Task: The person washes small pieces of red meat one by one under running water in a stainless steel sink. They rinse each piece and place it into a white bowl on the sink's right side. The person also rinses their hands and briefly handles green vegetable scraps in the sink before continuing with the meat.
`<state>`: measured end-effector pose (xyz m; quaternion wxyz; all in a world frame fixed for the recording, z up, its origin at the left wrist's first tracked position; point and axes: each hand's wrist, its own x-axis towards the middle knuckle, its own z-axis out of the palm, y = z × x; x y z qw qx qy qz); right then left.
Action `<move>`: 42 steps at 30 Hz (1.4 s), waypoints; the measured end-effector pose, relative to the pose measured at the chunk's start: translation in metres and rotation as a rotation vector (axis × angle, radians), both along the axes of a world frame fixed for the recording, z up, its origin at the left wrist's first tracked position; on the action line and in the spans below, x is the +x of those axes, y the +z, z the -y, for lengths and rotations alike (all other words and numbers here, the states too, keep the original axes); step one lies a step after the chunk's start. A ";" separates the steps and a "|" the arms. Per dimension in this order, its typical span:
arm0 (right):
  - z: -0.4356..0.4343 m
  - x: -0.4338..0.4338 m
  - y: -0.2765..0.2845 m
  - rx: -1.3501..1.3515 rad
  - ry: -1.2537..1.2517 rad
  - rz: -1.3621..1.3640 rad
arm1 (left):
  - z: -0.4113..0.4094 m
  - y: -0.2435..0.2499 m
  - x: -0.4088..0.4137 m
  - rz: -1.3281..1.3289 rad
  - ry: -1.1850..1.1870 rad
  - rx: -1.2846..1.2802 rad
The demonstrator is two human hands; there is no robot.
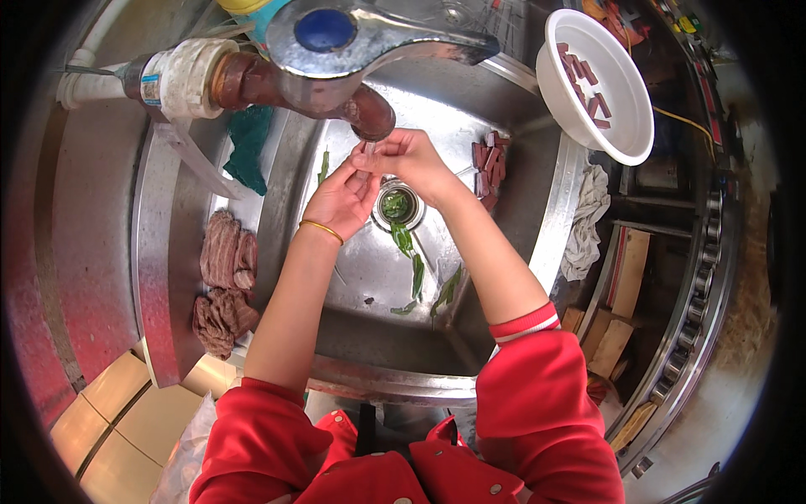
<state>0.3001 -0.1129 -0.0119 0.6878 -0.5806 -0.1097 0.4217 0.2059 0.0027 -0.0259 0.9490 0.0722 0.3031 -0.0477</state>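
Beneath the outlet of a metal faucet [373, 126], my left hand [343, 205] and my right hand [412, 160] meet over a stainless steel sink [371, 277]. Water runs onto the fingers, which touch each other. Whether a small item is pinched between them cannot be told. Green leaves [401, 238] lie in and below the round drain [398, 205], with more on the sink floor. A pile of reddish-brown block-shaped pieces [490, 165] rests against the sink's right side. Similar pieces sit in a white plastic bowl [639, 135] at the upper right.
Crumpled brown cloths [220, 252] and a dark green cloth [249, 148] lie on the left ledge. A whitish rag [585, 220] hangs beyond the right rim. The faucet's lever [434, 45] and white pipe fitting [195, 79] reach across the upper left, above my hands.
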 end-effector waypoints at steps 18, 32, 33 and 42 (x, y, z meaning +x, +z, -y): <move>0.009 -0.003 0.009 0.158 -0.044 -0.178 | -0.003 -0.005 -0.004 -0.028 -0.018 0.098; 0.016 -0.010 0.011 0.011 -0.163 -0.140 | 0.016 0.012 -0.015 -0.026 -0.157 0.748; 0.014 -0.011 0.014 -0.002 -0.162 -0.156 | 0.015 0.014 -0.018 -0.050 -0.180 0.792; -0.017 -0.034 0.032 0.059 -0.135 -0.281 | 0.042 -0.041 -0.085 0.119 -0.377 1.387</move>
